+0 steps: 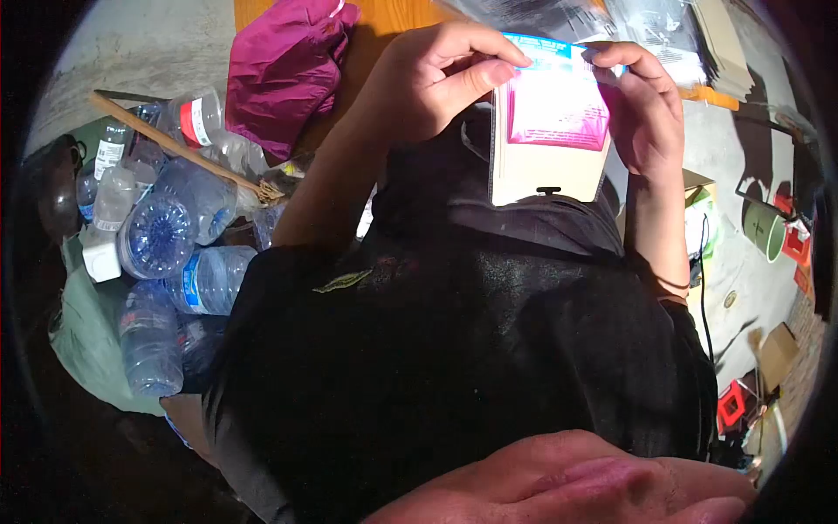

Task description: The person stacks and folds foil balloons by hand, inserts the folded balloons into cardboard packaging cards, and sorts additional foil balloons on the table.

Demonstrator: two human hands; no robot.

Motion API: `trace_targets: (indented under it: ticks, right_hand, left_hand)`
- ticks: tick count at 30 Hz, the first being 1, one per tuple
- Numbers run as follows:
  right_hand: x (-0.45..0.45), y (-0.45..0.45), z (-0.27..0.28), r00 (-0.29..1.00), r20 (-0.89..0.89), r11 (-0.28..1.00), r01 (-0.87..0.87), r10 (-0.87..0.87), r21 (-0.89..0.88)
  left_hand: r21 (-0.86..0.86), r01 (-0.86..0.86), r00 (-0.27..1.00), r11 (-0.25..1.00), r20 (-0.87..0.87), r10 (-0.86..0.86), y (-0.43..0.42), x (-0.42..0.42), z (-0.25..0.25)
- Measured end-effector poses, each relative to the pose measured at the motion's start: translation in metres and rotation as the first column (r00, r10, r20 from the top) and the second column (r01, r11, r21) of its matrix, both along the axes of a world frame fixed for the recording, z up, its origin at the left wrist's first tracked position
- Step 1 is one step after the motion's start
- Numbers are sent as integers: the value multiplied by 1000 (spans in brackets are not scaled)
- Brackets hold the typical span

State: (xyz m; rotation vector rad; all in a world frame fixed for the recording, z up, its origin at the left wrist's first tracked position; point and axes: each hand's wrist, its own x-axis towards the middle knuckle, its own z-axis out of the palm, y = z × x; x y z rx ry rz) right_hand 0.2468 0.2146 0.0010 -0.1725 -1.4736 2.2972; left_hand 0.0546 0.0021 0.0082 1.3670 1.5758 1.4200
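A glossy pink-and-blue printed packet (559, 112) is held up in front of my lap, its white print washed out by glare. Behind or under it lies a beige card (541, 166) with a small dark hang slot near its lower edge; whether the two are joined I cannot tell. My left hand (436, 79) is closed, pinching the packet's blue upper left corner between thumb and forefinger. At the upper right corner, my right hand (644, 105) grips the packet with bent fingers, the tips partly hidden by shadow and the packet.
Several clear plastic bottles (161, 231) are piled at the left, with a wooden stick (175, 144) across them. A magenta cloth bag (284, 74) rests on the wooden table (384, 22). Clear plastic wrappers (650, 31) lie at upper right. A green cup (765, 230) stands farther right.
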Motion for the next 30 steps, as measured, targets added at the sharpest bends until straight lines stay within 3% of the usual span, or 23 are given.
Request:
trace_targets:
  ticks: [3, 5, 6, 8, 10, 11, 13, 14, 19, 21, 23, 25, 26, 27, 30]
  right_hand:
    - [6, 0, 3, 1000, -2, 998, -21, 21, -65]
    - [8, 1, -9, 994, 100, 996, 34, -43, 84]
    - [8, -1, -3, 966, 248, 991, 42, -72, 127]
    - [5, -6, -5, 972, 217, 989, 56, -85, 138]
    - [4, -8, -8, 968, 210, 972, 86, -133, 219]
    - [4, -12, -3, 960, 249, 971, 73, -130, 225]
    - [4, -17, -10, 956, 253, 975, 100, -149, 198]
    - [5, -18, -8, 958, 249, 974, 89, -140, 207]
    - [22, -5, -5, 989, 145, 993, -38, 22, 113]
    - [35, 4, -10, 980, 195, 987, -60, 30, 150]
    - [53, 21, -21, 969, 243, 978, -92, 45, 189]
    - [91, 43, -46, 934, 353, 990, -102, 61, 97]
    - [111, 43, -52, 959, 283, 998, 10, 8, -60]
    - [132, 44, -59, 973, 222, 969, 109, -59, -222]
    - [208, 60, -102, 955, 212, 824, 289, -209, -487]
  left_hand:
    - [50, 4, 996, 999, -94, 1, 0, 2, -8]
    - [69, 18, 993, 997, -117, -9, 0, 3, -5]
    - [35, -6, 987, 999, -163, 12, -1, 3, -1]
    - [6, -19, 978, 1000, -209, 19, 2, 8, 3]
    - [122, -229, 973, 966, 58, 223, 14, 23, 6]
    - [114, -231, 972, 966, 75, 224, 16, 25, 12]
    - [-109, -259, 965, 960, 15, 262, 22, 28, 19]
    - [-134, -236, 972, 963, -10, 236, 25, 27, 16]
    - [-58, -229, 971, 972, 49, 232, 39, 44, 15]
    - [-153, -215, 972, 964, -132, 196, 41, 46, 13]
    - [-119, -154, 970, 981, -207, 127, 46, 51, 10]
    - [-62, -92, 984, 994, 146, 100, 48, 52, -8]
    - [-70, -55, 969, 996, 238, 70, 47, 52, -7]
    - [-112, -52, 982, 992, 174, 71, 43, 50, -4]
    - [-110, -26, 983, 994, 178, 45, 25, 41, -16]
